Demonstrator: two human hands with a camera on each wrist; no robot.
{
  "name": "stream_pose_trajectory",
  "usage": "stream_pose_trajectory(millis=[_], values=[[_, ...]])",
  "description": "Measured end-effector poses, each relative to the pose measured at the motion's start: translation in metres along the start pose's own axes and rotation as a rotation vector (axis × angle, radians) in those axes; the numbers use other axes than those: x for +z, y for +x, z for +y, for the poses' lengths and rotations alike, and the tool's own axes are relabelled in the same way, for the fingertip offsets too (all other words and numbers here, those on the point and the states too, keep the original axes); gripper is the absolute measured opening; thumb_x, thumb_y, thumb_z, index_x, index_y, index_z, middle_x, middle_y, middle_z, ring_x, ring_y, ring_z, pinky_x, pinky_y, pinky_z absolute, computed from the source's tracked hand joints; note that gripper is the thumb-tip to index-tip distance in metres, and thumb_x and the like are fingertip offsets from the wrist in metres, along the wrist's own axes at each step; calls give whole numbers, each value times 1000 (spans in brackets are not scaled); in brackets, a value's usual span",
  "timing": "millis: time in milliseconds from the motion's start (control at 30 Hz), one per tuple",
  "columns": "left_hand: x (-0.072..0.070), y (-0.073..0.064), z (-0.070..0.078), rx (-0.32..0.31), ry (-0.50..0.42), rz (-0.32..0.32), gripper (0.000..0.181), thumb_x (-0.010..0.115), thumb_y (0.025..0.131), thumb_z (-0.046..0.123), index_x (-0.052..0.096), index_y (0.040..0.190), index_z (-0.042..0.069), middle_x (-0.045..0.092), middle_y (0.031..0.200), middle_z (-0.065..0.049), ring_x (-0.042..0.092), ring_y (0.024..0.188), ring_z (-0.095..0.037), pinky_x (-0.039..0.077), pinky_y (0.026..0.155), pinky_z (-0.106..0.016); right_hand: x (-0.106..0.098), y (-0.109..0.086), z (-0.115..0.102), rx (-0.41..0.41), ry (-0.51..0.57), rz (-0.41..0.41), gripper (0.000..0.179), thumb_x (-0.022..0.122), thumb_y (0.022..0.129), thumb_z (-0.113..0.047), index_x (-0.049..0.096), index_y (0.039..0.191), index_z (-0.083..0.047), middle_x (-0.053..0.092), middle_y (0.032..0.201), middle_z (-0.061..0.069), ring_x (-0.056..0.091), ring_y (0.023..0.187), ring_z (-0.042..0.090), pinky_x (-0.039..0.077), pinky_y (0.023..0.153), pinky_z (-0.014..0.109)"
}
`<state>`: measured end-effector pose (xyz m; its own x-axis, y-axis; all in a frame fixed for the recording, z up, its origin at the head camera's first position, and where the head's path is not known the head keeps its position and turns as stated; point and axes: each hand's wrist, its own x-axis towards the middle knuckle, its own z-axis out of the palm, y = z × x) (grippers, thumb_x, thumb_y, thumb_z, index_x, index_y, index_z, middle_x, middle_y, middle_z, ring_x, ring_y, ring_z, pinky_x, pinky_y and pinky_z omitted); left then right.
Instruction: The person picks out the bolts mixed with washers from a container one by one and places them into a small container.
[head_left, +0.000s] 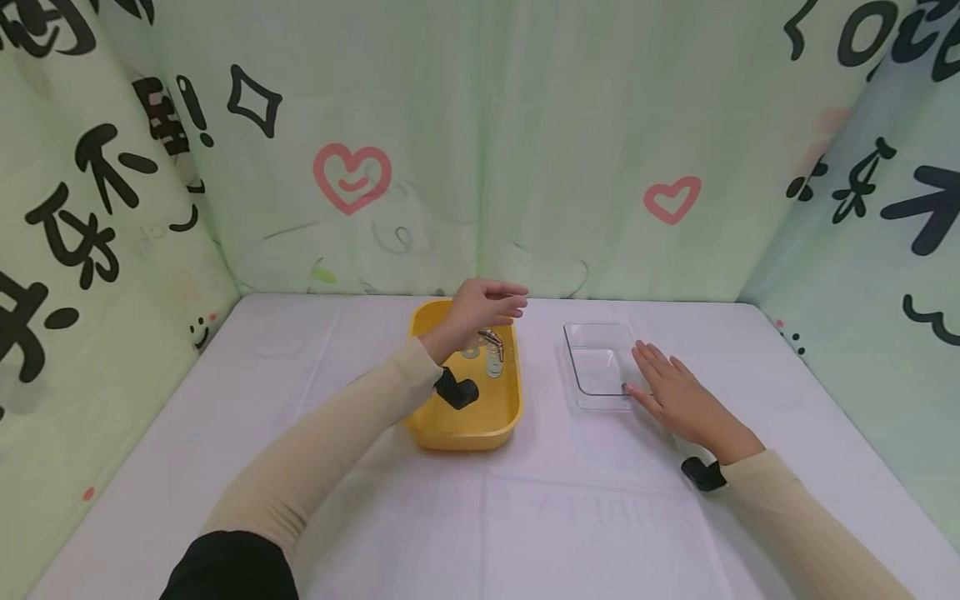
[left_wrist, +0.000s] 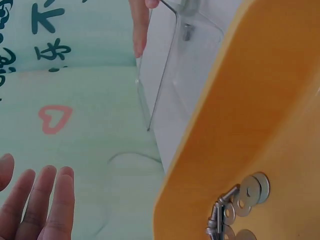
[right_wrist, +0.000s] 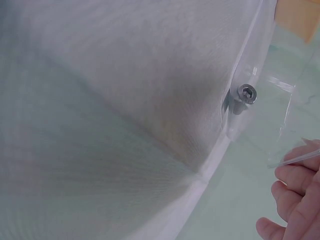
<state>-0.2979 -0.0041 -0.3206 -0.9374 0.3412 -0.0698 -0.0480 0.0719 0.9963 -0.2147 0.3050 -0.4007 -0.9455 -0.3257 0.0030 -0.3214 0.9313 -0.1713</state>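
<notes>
My left hand (head_left: 483, 310) hovers over the far part of a yellow tray (head_left: 427, 429), its fingers loosely extended and holding nothing. Metal screws (left_wrist: 215, 217) and flat washers (left_wrist: 251, 190) lie together on the tray floor in the left wrist view. To the right stands a clear plastic box (head_left: 600, 364). Beside its right wall is my right hand (head_left: 682, 406), with fingers straight and touching the box edge. A socket head screw (right_wrist: 246, 93) shows inside the clear box in the right wrist view, near the wall.
A white cloth (head_left: 480, 525) covers the table. Pale green curtains (head_left: 562, 167) with dark lettering and pink hearts hang behind and along both sides. A gap of cloth separates the tray from the clear box.
</notes>
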Motion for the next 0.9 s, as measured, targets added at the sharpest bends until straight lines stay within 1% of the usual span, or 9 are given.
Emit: stream_pose_trajectory(millis=[100, 267, 433, 533, 633, 700, 800, 900], values=[[-7, 1, -6, 1, 8, 15, 30, 64, 89, 10, 64, 117, -1, 64, 119, -20, 63, 108, -34, 52, 95, -41, 0, -1, 0, 1, 0, 0, 73, 43, 99, -40, 15, 147, 7, 17, 153, 28, 14, 143, 41, 14, 115, 60], [-16, 6, -19, -19, 46, 44, 31, 61, 91, 12, 62, 119, -1, 64, 120, -20, 63, 109, -32, 51, 96, -41, 0, -1, 0, 9, -5, 3, 73, 43, 99, -40, 15, 147, 7, 17, 153, 28, 14, 143, 42, 14, 115, 60], [-24, 12, -33, -51, 8, 54, 32, 58, 93, 11, 59, 122, -3, 61, 123, -22, 60, 113, -35, 47, 101, -46, 0, 0, 0, 13, 1, -2, 74, 43, 98, -42, 15, 147, 6, 17, 153, 27, 14, 143, 41, 13, 115, 60], [-28, 16, -41, -59, 32, 65, 33, 59, 92, 13, 60, 122, -3, 62, 122, -22, 61, 111, -34, 48, 100, -46, 0, 0, 0, 16, 4, -6, 74, 43, 98, -41, 14, 148, 6, 16, 154, 27, 13, 143, 41, 13, 115, 60], [-28, 18, -46, -81, 65, 82, 34, 61, 91, 15, 61, 120, -2, 63, 120, -21, 63, 108, -32, 50, 98, -44, 0, 0, -1, 15, 2, -8, 73, 44, 98, -40, 15, 147, 6, 17, 153, 27, 14, 143, 41, 13, 115, 60], [-28, 19, -49, -107, 64, 96, 33, 62, 91, 15, 62, 119, -2, 63, 120, -21, 64, 107, -32, 50, 97, -43, -1, 1, -1, 13, 1, -5, 73, 45, 98, -39, 15, 147, 6, 17, 153, 28, 14, 143, 42, 13, 115, 60], [-25, 23, -54, -154, 21, 124, 32, 62, 90, 11, 62, 118, -4, 63, 120, -21, 62, 110, -34, 50, 98, -42, -1, 1, -1, 13, -1, -6, 72, 45, 98, -38, 15, 147, 7, 17, 153, 28, 14, 143, 42, 14, 115, 60], [-23, 28, -60, -184, -18, 145, 31, 62, 90, 9, 62, 117, -6, 63, 119, -24, 60, 111, -36, 50, 99, -43, -1, 1, -1, 17, -2, -9, 73, 44, 98, -39, 15, 147, 6, 17, 153, 28, 13, 143, 42, 13, 115, 60]])
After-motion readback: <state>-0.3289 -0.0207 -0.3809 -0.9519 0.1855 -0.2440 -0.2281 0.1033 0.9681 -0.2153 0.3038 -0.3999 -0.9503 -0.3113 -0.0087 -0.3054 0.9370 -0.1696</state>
